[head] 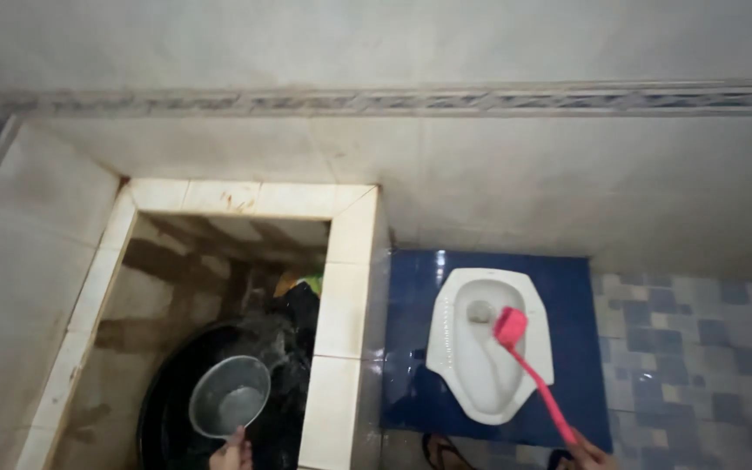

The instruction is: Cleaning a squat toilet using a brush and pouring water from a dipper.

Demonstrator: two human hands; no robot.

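The person's right hand, at about 5 o'clock in the head view, was closed around the low end of a pink toilet brush; only part of the hand showed at the bottom edge, so how tightly the fingers were wrapped could not be told. The brush's long thin handle ran up toward 11 o'clock, and its head lay inside the white squat toilet, just beside the drain hole. The brush looked light and made of plastic, with a stiff handle and softer bristles (probably wet and a little slippery), and the far end of the handle seemed the natural place to hold it.

The left hand, at about 7 o'clock, gripped the short handle of a round metal dipper. The dipper held some water at its bottom, so it would be heavier than it looked and could spill if tilted. It hung over a tiled water trough, where a dark round basin sat low; the basin's contents were too dark to tell.

The toilet stood on a blue tiled platform, which looked wet and shiny.
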